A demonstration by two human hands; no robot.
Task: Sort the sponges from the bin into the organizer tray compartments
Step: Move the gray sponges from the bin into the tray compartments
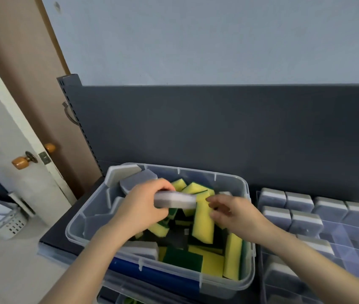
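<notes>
A clear plastic bin [233, 181] holds several yellow-and-green sponges [203, 218] and a few grey-and-white ones [138, 179]. My left hand [141, 207] is over the bin, shut on a grey-and-white sponge [176, 199] held level above the pile. My right hand [233, 213] hovers just right of that sponge's end, fingers apart and curled, holding nothing. To the right lies the clear organizer tray [349, 244], with grey-and-white sponges [299, 202] standing in its far and left compartments.
A dark grey back panel [218, 128] rises behind the bin and tray. The bin rests on stacked clear containers [152, 288]. At the left are a white door with a knob [20, 162] and a white basket [5, 222] on the floor.
</notes>
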